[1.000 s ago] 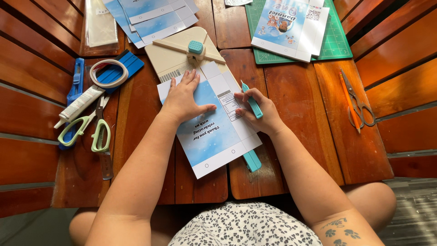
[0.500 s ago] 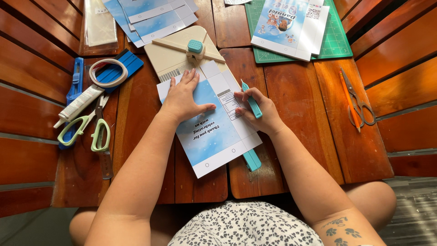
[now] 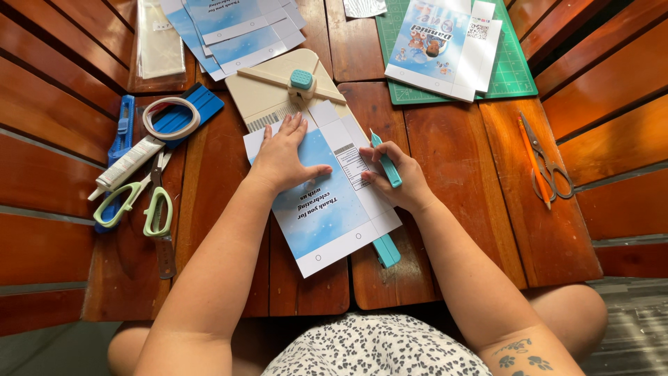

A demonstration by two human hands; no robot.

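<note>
A printed blue-and-white paper sheet (image 3: pixel 327 209) lies on a beige scoring board (image 3: pixel 268 101) at the middle of the wooden table. My left hand (image 3: pixel 282 157) presses flat on the sheet's upper part. My right hand (image 3: pixel 400 181) holds a teal scoring tool (image 3: pixel 385 161) like a pen, its tip on the sheet's right side. A teal ruler end (image 3: pixel 386 251) sticks out from under the sheet's lower right edge. The board's teal slider (image 3: pixel 301 79) sits on its guide bar above my left hand.
Green-handled scissors (image 3: pixel 142 205), a white tube (image 3: pixel 125 163), a tape roll (image 3: pixel 170 118), a blue squeegee and a blue cutter lie at the left. More printed sheets (image 3: pixel 233 28) are at the back. A green cutting mat (image 3: pixel 515 66) holds a folded sheet. Small scissors (image 3: pixel 550 163) and an orange pencil lie right.
</note>
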